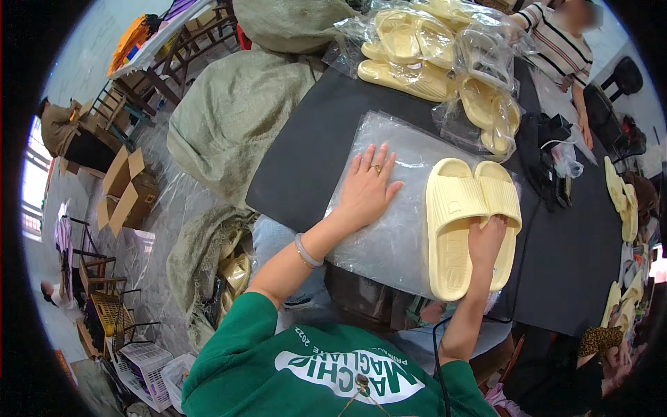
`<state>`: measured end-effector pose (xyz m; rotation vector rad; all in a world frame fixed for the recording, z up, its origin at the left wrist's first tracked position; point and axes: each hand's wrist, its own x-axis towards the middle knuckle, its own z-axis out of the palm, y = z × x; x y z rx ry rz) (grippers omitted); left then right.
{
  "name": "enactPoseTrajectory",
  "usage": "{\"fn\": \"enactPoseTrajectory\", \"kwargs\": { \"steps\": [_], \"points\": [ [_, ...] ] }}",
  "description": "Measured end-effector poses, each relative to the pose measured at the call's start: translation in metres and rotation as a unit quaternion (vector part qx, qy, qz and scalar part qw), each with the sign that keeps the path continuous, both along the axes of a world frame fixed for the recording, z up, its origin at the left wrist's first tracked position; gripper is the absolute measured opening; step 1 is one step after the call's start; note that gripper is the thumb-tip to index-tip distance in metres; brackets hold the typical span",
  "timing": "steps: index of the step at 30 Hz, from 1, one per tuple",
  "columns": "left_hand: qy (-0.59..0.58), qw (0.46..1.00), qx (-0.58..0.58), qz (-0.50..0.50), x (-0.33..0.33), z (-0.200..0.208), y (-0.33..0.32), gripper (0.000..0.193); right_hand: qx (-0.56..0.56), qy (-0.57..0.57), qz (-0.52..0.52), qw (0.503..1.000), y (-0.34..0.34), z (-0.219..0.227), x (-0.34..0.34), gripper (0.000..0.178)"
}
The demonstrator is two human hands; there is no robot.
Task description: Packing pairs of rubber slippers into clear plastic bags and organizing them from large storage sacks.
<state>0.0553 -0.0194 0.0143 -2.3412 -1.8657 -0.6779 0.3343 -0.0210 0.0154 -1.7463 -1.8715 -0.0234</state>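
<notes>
My left hand [368, 191] lies flat with its fingers stretched out on a sheet-like stack of clear plastic bags [389, 254] on the dark table. A pair of pale yellow slide slippers [453, 260] rests side by side on the right part of the bags, toes pointing away from me. My right hand [488, 240] reaches into the foot openings and grips the pair at the straps. Its fingertips are hidden under the ribbed straps.
Bagged yellow slippers [417, 52] are heaped at the table's far side. A black bag-like item [542, 156] lies to the right. More slippers [622, 198] sit at the right edge. Large woven sacks [229, 125] stand left. Across the table is another person [556, 52].
</notes>
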Motion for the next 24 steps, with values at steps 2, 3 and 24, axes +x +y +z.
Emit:
{"fn": "enactPoseTrajectory", "kwargs": {
  "steps": [2, 3, 24],
  "points": [
    [-0.002, 1.000, 0.000, -0.001, 0.000, 0.000, 0.000, 0.057, 0.010, -0.004, 0.005, 1.000, 0.000, 0.002, 0.000, 0.053],
    [0.004, 1.000, -0.003, -0.001, 0.000, 0.000, 0.001, 0.058, 0.005, -0.007, 0.006, 1.000, -0.001, 0.003, 0.000, 0.053],
    [-0.024, 0.997, -0.031, 0.071, -0.019, -0.005, 0.045, 0.059, -0.020, -0.015, -0.001, 1.000, -0.006, 0.009, -0.001, 0.047]
  ]
}}
